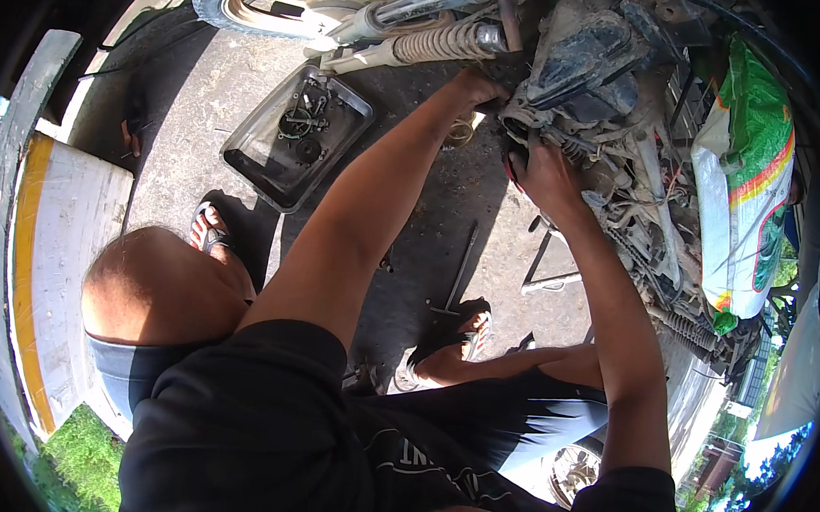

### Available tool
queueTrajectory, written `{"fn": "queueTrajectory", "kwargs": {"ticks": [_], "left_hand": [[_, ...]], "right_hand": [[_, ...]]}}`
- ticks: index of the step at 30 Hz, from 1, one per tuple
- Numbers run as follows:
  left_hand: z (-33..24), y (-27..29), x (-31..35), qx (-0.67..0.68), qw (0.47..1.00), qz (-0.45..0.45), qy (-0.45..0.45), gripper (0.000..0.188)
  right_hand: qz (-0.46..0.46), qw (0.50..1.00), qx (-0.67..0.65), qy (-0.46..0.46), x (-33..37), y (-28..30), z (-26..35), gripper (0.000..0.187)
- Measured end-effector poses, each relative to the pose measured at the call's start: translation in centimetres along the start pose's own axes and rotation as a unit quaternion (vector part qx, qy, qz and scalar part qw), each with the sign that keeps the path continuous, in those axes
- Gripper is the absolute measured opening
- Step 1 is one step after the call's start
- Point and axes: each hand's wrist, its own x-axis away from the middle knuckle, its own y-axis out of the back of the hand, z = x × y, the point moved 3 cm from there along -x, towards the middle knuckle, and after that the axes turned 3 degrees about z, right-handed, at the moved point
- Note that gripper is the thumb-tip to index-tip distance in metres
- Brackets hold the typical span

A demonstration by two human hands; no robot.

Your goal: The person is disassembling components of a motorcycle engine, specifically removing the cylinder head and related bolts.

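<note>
A partly stripped, dirty motorcycle engine [517, 121] is in front of me, at the upper right. Beside its left side, my left hand [479, 87] is curled, and its fingertips are hidden against the machine. Just below the round end of the engine, my right hand [546, 175] has its fingers bent around something with a little red on it, too small and shaded to name. Both arms stretch forward, and the hands are a short way apart. Above the engine side sits a dark, muddy cover [582, 66].
A metal tray [248, 169] with small loose parts lies on the floor at left. A T-handle wrench [466, 268] rests between my sandalled feet. A coil-spring shock absorber [444, 46] and wheel [221, 0] are at the top. A green-and-white sack [724, 198] hangs at right.
</note>
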Motion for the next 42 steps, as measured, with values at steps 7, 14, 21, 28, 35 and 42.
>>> {"fn": "queueTrajectory", "kwargs": {"ticks": [7,14,21,28,35,42], "left_hand": [[0.0,0.2,0.1,-0.025,0.999,-0.023,0.015,0.024],[1.6,0.3,-2.3,0.017,1.0,-0.012,-0.011,0.024],[3.8,0.0,-3.7,0.13,0.984,0.033,0.119,0.009],[4.1,-0.6,-3.6,0.203,0.969,0.062,0.122,0.013],[2.3,-0.6,-2.2,0.154,0.976,0.071,0.137,0.013],[4.2,4.6,-1.7,0.053,0.991,-0.078,0.094,0.018]], "right_hand": [[0.034,0.999,-0.008,-0.029,0.0,0.3,0.4,0.044],[0.046,0.998,-0.011,-0.038,0.0,0.4,0.6,0.045],[0.036,0.999,0.001,-0.028,-0.1,0.3,0.7,0.046],[0.037,0.999,0.001,-0.03,0.0,0.3,0.6,0.046],[0.016,1.0,-0.008,-0.01,0.2,0.3,0.4,0.044],[0.011,1.0,0.006,0.001,0.1,0.1,0.3,0.043]]}}
